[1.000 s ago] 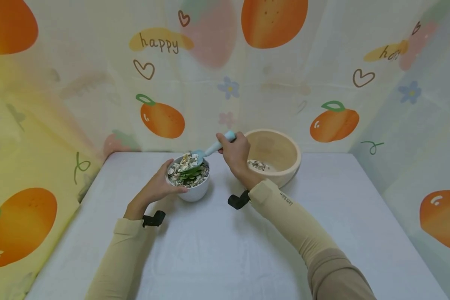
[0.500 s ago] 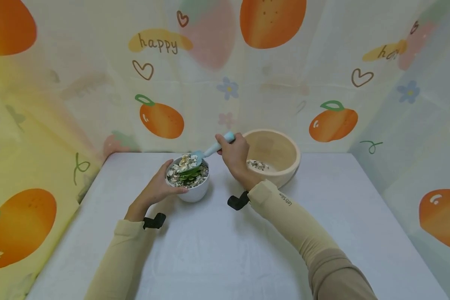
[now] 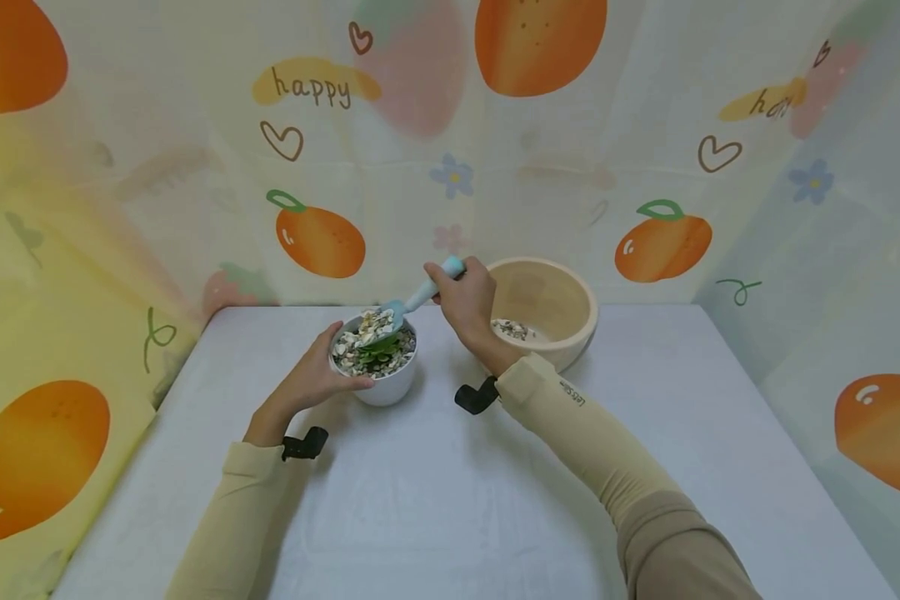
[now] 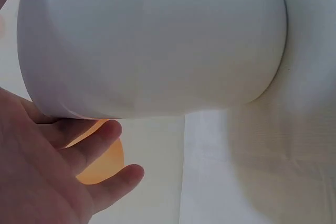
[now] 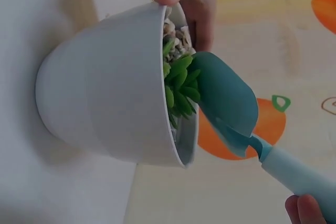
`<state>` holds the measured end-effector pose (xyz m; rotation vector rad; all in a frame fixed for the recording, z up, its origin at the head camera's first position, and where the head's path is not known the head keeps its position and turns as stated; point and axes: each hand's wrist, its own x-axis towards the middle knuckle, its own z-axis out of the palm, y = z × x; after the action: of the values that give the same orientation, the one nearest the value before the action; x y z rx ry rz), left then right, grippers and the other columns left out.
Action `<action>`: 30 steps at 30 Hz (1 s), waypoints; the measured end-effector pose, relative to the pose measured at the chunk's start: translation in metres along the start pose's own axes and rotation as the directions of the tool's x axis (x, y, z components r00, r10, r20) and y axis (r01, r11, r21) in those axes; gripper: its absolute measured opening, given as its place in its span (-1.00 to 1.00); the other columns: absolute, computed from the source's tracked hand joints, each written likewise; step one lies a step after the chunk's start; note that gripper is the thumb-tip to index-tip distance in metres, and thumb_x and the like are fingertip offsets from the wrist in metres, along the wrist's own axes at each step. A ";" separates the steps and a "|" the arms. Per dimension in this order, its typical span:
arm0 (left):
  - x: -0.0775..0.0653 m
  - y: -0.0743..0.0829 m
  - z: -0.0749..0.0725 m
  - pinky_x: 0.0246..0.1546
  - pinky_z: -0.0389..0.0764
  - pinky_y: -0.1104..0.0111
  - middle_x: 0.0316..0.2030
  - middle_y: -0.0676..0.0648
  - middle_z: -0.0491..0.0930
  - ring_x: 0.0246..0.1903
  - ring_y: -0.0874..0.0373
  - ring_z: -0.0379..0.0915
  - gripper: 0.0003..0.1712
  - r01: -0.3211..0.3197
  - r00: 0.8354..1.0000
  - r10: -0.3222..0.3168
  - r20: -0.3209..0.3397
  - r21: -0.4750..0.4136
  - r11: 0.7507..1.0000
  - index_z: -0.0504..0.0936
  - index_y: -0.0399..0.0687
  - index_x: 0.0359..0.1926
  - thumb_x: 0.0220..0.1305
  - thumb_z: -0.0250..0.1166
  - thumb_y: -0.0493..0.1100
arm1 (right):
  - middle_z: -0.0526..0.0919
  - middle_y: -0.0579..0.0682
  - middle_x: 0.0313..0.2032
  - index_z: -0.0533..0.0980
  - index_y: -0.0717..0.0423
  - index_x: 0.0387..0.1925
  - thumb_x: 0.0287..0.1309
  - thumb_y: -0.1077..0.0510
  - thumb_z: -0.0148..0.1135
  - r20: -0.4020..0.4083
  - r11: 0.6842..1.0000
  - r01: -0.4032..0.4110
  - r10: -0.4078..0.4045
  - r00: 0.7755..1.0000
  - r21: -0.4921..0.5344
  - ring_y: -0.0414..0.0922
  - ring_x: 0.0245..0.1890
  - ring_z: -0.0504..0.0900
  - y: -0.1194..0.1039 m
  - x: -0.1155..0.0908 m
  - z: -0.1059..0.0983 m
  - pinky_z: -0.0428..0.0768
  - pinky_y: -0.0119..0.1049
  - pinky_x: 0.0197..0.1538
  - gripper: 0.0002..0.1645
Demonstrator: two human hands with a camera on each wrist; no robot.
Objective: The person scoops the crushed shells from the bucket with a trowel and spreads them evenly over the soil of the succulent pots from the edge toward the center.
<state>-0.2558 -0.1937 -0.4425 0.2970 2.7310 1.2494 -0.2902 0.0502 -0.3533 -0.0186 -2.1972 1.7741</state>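
A white flowerpot (image 3: 387,390) stands on the table, holding a small green succulent (image 5: 181,90) bedded in pale pebbles (image 5: 181,40). My left hand (image 3: 311,381) holds the pot at its rim from the left, thumb in front. In the left wrist view, the hand's fingers (image 4: 89,150) spread along the white wall. My right hand (image 3: 468,300) grips the pale blue handle of a small trowel (image 5: 228,98). The trowel's blade slopes down over the pot, its tip among the leaves and pebbles. In the head view, light stone chips lie on the blade.
Just right of the pot, behind my right wrist, sits a large beige bowl (image 3: 570,300) with some stone chips (image 3: 513,331) on its bottom. A white cloth covers the table (image 3: 450,500). Behind it hangs a curtain (image 3: 540,200) printed with oranges.
The trowel's handle end has risen slightly and shifted a little left with my right hand. My left hand keeps its hold on the pot. The whole head view has drifted a bit.
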 end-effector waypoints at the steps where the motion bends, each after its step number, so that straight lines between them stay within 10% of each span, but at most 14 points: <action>1: 0.001 -0.001 0.000 0.38 0.06 -0.23 0.49 -0.37 -0.09 0.46 -0.31 -0.11 0.43 -0.005 1.000 0.005 0.005 0.002 1.000 -0.24 -0.25 0.53 -0.08 0.54 0.16 | 0.63 0.15 -0.45 0.45 0.23 -0.35 0.17 -0.01 0.35 -0.002 1.000 -0.003 0.003 1.000 0.001 -0.02 -0.54 0.73 0.001 0.000 0.000 0.67 -0.38 -0.46 -0.62; 30: -0.002 0.003 0.007 0.37 0.12 -0.23 0.50 -0.29 -0.06 0.46 -0.26 -0.06 0.47 0.064 0.997 -0.065 -0.029 -0.040 0.997 -0.25 -0.09 0.55 -0.12 0.55 0.23 | 0.63 0.13 -0.45 0.45 0.21 -0.34 0.18 -0.03 0.34 0.022 0.999 0.033 -0.033 0.999 0.006 -0.01 -0.51 0.74 0.005 -0.003 -0.001 0.68 -0.36 -0.42 -0.62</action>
<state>-0.2526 -0.1868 -0.4451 0.1862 2.7140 1.2995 -0.2876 0.0518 -0.3583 0.0390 -2.1951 1.7708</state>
